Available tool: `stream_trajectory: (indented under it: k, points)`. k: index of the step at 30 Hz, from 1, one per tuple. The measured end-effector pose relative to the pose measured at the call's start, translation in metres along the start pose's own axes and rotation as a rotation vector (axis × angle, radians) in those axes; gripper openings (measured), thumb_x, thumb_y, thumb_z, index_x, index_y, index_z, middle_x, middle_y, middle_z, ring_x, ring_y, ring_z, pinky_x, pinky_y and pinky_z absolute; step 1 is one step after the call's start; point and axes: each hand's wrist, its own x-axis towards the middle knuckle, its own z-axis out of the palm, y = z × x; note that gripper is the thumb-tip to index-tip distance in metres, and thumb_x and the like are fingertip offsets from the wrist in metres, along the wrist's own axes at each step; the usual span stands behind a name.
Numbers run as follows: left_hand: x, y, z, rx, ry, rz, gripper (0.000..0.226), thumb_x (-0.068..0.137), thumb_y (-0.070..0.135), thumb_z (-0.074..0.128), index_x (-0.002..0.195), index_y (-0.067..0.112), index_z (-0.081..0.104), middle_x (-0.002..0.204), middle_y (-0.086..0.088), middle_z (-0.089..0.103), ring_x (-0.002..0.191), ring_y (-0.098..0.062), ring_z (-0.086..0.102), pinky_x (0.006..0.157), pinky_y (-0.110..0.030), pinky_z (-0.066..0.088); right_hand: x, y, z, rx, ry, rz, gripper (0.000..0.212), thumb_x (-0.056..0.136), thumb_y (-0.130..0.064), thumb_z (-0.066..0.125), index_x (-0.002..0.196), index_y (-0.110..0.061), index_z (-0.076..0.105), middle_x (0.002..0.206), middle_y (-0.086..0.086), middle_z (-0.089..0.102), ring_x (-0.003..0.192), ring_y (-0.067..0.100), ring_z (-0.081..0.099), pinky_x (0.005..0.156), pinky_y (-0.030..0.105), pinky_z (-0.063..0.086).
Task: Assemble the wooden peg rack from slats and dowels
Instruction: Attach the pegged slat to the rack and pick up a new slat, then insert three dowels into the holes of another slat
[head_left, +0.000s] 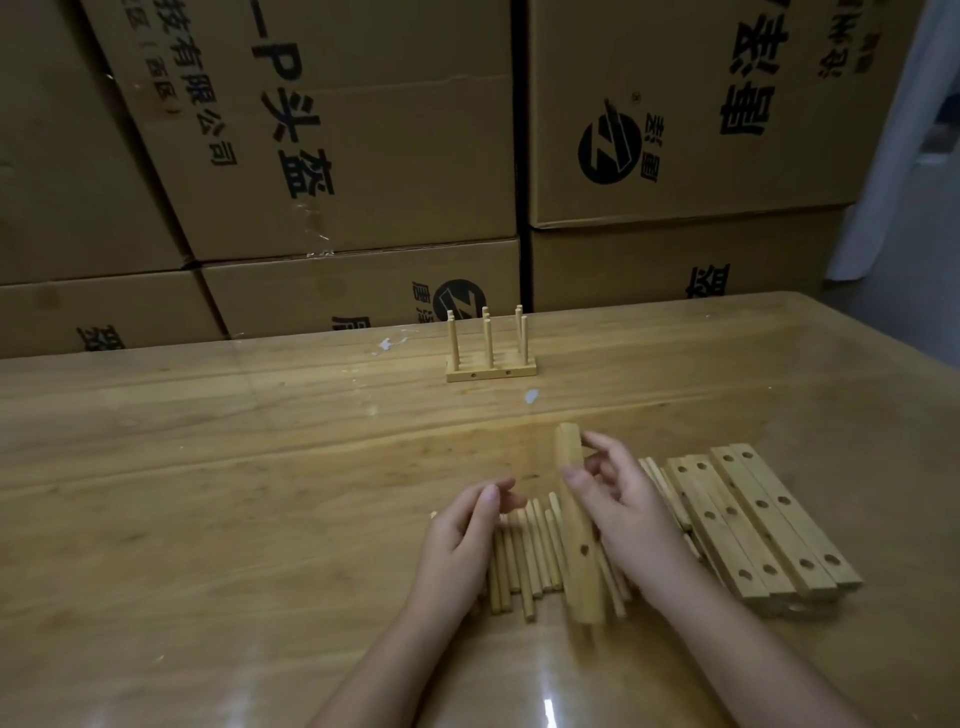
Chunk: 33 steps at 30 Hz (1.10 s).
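The step in hand appears to be the start of a new rack: one slat is being readied for its first dowel. The right hand (623, 512) is gripping a long pale wooden slat with drilled holes (577, 540). The thumb is lying across the near face and the fingers are curling behind the upper part. The slat is standing steeply tilted, with its lower end over the row of thin pale wooden dowels (530, 558) lying on the glossy wooden table (208, 493).

The left hand (465, 535) is hovering over the left part of the dowels, fingers curled and thumb close to the fingertips. Whether it is pinching a dowel cannot be told.

The next move probably calls for steadying the slat with a hole exposed, lifting one dowel, aligning its end with that hole and pressing it in straight.

A stack of matching drilled wooden slats (758, 525) is lying just beside the right hand, on its right. A finished small wooden peg rack with upright pegs (491, 364) is standing well apart, near the far table edge.
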Motion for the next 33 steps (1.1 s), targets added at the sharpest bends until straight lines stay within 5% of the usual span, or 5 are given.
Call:
stream_trajectory:
  k: [5,11,18,26,33]
  points:
    - [0.001,0.004,-0.007,-0.028,-0.092,-0.040,0.025,0.090,0.046,0.055,0.104,0.028,0.067,0.080,0.008,0.071,0.080,-0.001,0.065,0.075,-0.011,0.046,0.002,0.014,0.013,0.390,-0.026,0.112,0.047,0.072,-0.034,0.067,0.116,-0.033,0.052,0.088,-0.001,0.068,0.063,0.015,0.063,0.057,0.026,0.052]
    - [0.001,0.004,-0.007,-0.070,-0.165,-0.093,0.031,0.074,0.037,0.066,0.103,0.025,0.071,0.081,-0.006,0.070,0.076,-0.007,0.062,0.071,-0.019,0.049,0.006,0.020,0.010,0.536,-0.101,0.166,0.044,0.077,-0.024,0.063,0.119,-0.026,0.051,0.102,0.002,0.070,0.086,0.022,0.069,0.067,0.026,0.055]
    - [0.009,0.004,-0.024,-0.358,-0.120,-0.259,0.028,0.077,0.049,0.062,0.088,0.028,0.075,0.072,0.004,0.069,0.064,-0.006,0.064,0.056,-0.018,0.049,0.003,0.027,0.002,-1.001,-0.050,-0.242,0.051,0.091,-0.049,0.042,0.138,-0.033,0.033,0.115,-0.017,0.048,0.096,-0.001,0.050,0.074,0.014,0.042]
    - [0.016,0.000,-0.029,-0.641,0.051,-0.377,0.025,0.076,0.042,0.063,0.072,0.020,0.076,0.060,0.000,0.063,0.052,-0.007,0.059,0.051,-0.019,0.051,0.003,0.037,0.007,-1.071,-0.216,-0.200,0.065,0.083,-0.067,0.039,0.139,-0.036,0.030,0.119,-0.014,0.033,0.109,0.003,0.038,0.090,0.021,0.037]
    - [0.019,-0.009,-0.027,-0.780,0.088,-0.415,0.045,0.071,0.039,0.068,0.099,0.004,0.066,0.061,-0.003,0.057,0.052,-0.010,0.056,0.052,-0.020,0.050,0.002,0.030,0.003,-1.153,-0.485,-0.274,0.092,0.064,-0.092,0.022,0.139,-0.052,-0.013,0.141,-0.034,-0.025,0.125,-0.014,-0.031,0.107,0.035,-0.022]
